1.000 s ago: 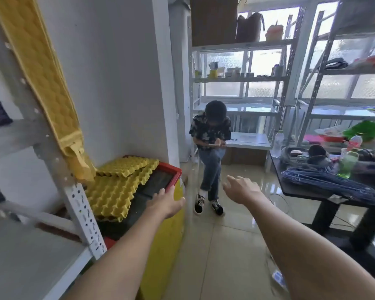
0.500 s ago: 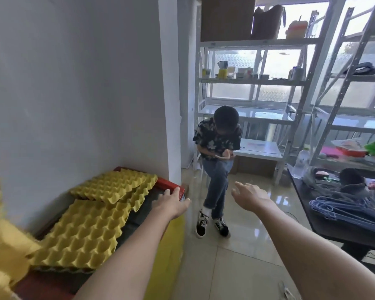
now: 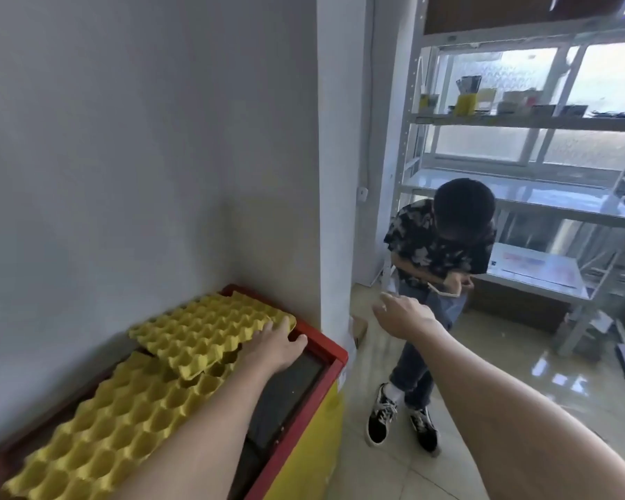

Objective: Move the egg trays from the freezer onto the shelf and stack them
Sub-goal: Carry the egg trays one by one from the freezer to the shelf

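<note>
Grey wall [image 3: 141, 138] stands behind a red and yellow freezer [image 3: 314, 402]. Two yellow bumpy egg trays [image 3: 123, 416] lie on its top; the far tray [image 3: 203, 330] overlaps the near one. Left hand [image 3: 275, 346] lies flat, fingers spread, on the far tray's right edge. Right hand [image 3: 405, 315] hangs loosely open, holding nothing.
</note>
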